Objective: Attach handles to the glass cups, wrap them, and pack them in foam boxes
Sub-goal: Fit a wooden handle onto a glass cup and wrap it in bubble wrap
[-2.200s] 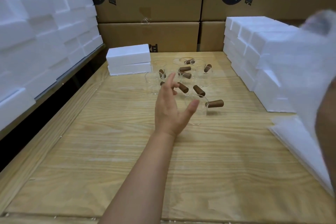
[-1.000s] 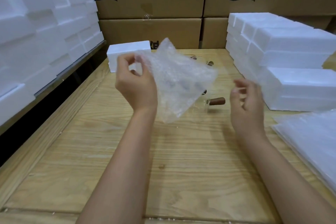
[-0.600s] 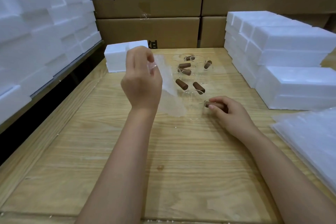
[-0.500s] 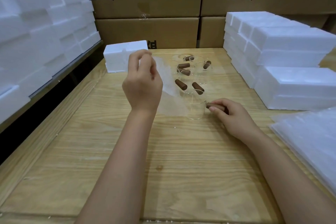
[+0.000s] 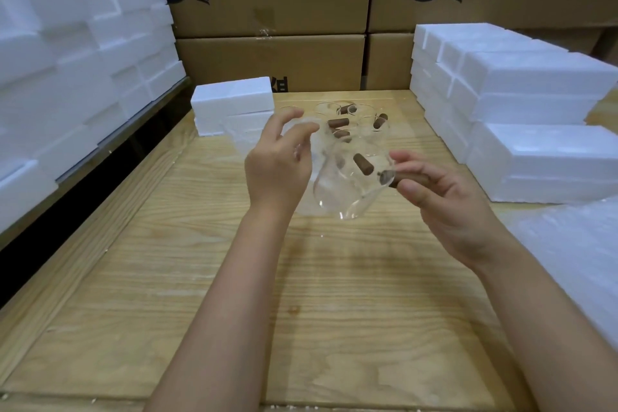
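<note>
Glass cup (image 5: pixel 347 192) barely visible, handle (image 5: pixel 389 177) half hidden in right hand (image 5: pixel 444 207)

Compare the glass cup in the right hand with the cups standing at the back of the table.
Pose: the held cup is tilted and raised; the back cups stand upright on the table. State: the held cup is gripped by its brown handle in the right hand; the back cups are untouched. All are clear glass with brown handles.
</note>
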### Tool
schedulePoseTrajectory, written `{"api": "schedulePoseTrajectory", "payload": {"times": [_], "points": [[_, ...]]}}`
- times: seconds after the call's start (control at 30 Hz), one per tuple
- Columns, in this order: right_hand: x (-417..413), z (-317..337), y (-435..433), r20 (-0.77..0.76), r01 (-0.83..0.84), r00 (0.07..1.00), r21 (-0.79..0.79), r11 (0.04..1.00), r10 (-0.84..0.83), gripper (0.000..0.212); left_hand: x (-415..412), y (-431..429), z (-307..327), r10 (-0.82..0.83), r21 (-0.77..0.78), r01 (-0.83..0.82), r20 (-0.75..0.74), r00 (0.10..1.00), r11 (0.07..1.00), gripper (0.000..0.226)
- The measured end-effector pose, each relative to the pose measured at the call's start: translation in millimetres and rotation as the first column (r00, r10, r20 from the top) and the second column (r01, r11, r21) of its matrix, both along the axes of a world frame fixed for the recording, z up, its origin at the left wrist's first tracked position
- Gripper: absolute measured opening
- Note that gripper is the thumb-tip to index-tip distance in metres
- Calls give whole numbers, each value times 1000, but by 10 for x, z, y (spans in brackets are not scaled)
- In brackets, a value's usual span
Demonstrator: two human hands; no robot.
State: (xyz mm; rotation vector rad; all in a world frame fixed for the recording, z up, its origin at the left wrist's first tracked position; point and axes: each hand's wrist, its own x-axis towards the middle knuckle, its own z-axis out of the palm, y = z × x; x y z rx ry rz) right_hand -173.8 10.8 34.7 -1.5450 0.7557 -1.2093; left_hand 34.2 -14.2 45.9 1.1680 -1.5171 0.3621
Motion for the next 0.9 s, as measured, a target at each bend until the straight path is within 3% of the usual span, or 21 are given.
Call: {"api": "schedulePoseTrajectory", "payload": {"times": [0.1,0.23,0.37,0.53,0.7,0.83,0.9], "points": [[117,-8,41,-14,0,1000,32,999,0,17,-28,-1,27,-131,-21,130,-43,990,991,17],[159,-15,52,38,43,998,69,997,-46,18,-7,-6,102,-291,67,327,-314,904,942,20],[151,-23,59,-11,137,991,24,990,-136,19,-38,8,188,-335,111,407,-397,854,907,20],[122,-5,68,-199,278,929,-179,944,-311,14,-76,19,175,-341,134,466,-514,787,875,12],[251,-29,147,-333,329,774,-515,791,-539,8,-223,53,210,-424,93,559,-553,717,824,14],[345,-84,164,-345,350,703,-593,725,-622,9,-313,83,209,-488,96,671,-613,622,735,12],[335,-97,152,-325,399,708,-549,735,-627,10,-310,101,218,-540,107,758,-638,549,644,7]]}}
